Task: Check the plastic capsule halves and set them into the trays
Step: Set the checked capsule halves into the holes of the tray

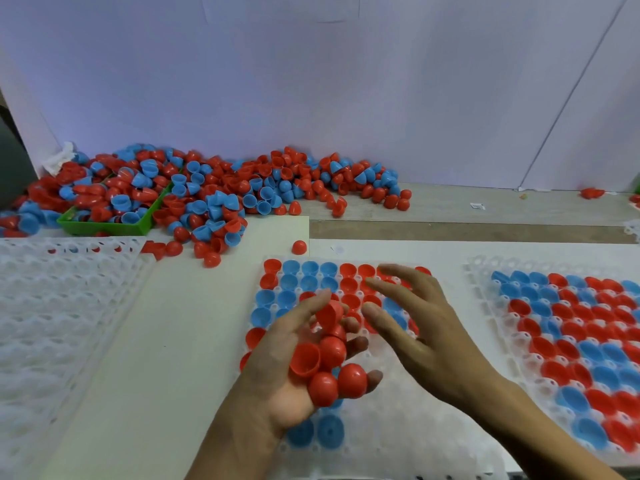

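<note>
L hand (pixel 294 368) cupping loose red halves (pixel 325 362), R hand (pixel 419 327) spread, empty; could spill onto mid tray (pixel 408 434) at 6 o'clock.

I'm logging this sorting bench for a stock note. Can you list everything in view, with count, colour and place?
Loose capsule halves: many, red and blue, heaped at the back left.
Green bin: one, under the heap.
Middle tray: one, translucent white, partly filled, under the hands.
Right tray: one, nearly full.
Left trays: white, stacked, mostly bare.
Stray half: one, red, behind the middle tray.
Left hand: holds several red halves.
Right hand: fingers spread, holding nothing.
</note>
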